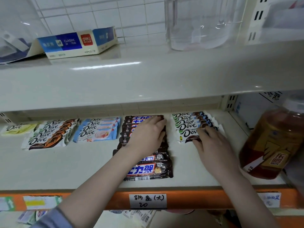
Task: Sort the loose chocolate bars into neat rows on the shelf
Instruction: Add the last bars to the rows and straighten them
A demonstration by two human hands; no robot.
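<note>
Two bare hands reach onto a cream shelf [65, 167] where chocolate bars lie in overlapping rows. The left hand [146, 134] rests flat, fingers together, on a row of dark Snickers bars [151, 170] running front to back at the middle. The right hand [212, 142] lies just beside it, fingertips pressing down on the front bar of a white-and-blue Dove row [189, 124] – nothing is gripped. Further left sit a light-blue Dove row [97, 130], a brown-swirl Dove row [49, 135] and one yellow Dove bar [18, 129]. An amber bottle [273, 142] stands at the shelf's right end – an orange edge strip [115, 198] carries handwritten labels
</note>
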